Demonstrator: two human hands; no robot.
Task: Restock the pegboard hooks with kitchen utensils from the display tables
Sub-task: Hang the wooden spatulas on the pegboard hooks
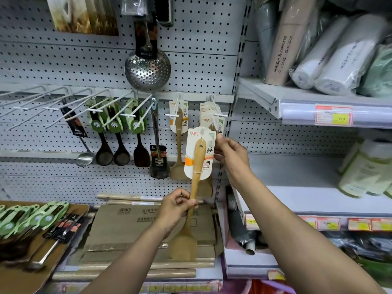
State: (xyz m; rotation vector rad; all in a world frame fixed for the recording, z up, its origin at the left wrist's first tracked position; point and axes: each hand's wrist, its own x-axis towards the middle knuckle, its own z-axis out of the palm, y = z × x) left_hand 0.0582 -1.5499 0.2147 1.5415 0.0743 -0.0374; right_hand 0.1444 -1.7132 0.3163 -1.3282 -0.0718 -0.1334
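A wooden spatula [198,162] with a white card label [191,145] is held upright in front of the pegboard [63,66]. My left hand [177,205] grips its handle low down, and its blade hangs below. My right hand [230,154] pinches the right edge of the card, just under the rightmost hook [218,114], where several like spatulas hang. One more wooden spatula [179,145] hangs on the hook to the left.
Dark ladles [104,153], a steel skimmer [147,68] and several bare hooks [31,102] fill the pegboard. Below lie cutting boards [131,228] and a tray of packaged utensils [31,221]. Shelves with rolled goods [331,66] stand on the right.
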